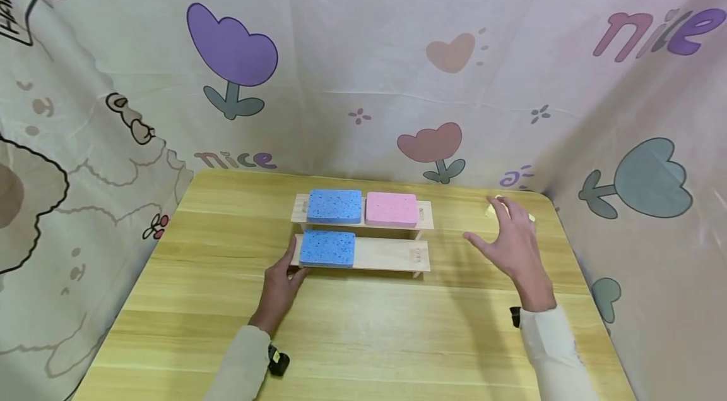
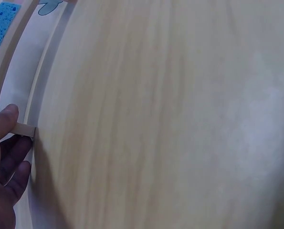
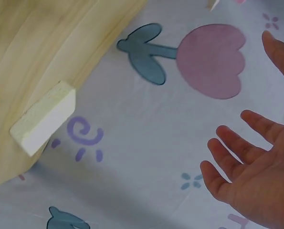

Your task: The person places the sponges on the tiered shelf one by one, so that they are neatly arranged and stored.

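Note:
A two-tier wooden stand (image 1: 389,254) sits on the table. Its back tier carries a blue sponge (image 1: 334,206) on the left and a pink sponge (image 1: 391,209) beside it. On the left part of the front tier lies another blue sponge (image 1: 327,248). My left hand (image 1: 279,287) holds the front tier's left end; in the left wrist view the thumb and fingers pinch a small wooden piece (image 2: 23,130). Over the table's back right, my right hand (image 1: 514,243) is spread and holds nothing. Near it lies a pale yellow sponge (image 3: 44,119), partly hidden by that hand in the head view.
The light wood table (image 1: 363,331) ends at a printed cloth (image 1: 352,60) hanging behind it and along both sides. In the right wrist view the yellow sponge lies close to the table's edge.

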`<move>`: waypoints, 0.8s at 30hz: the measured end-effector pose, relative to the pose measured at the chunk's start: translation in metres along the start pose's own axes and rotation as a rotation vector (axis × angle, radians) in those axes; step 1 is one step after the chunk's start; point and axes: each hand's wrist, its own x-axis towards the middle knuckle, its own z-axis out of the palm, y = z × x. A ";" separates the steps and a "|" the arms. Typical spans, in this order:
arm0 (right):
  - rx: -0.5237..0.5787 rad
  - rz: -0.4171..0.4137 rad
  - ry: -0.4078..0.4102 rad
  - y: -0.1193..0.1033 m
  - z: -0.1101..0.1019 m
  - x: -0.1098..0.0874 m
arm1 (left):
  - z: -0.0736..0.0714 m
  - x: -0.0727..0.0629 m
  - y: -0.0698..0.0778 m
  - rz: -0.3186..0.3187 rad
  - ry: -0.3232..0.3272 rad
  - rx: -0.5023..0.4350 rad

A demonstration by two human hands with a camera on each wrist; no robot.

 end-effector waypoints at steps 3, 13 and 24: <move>-0.016 0.016 -0.021 0.010 0.000 0.006 | -0.001 0.000 0.001 -0.006 0.002 0.005; -0.068 0.082 -0.082 0.053 0.004 0.018 | 0.000 0.000 0.001 -0.033 -0.006 0.012; -0.090 0.119 -0.121 0.097 0.011 0.035 | 0.002 0.000 0.001 0.008 0.021 0.011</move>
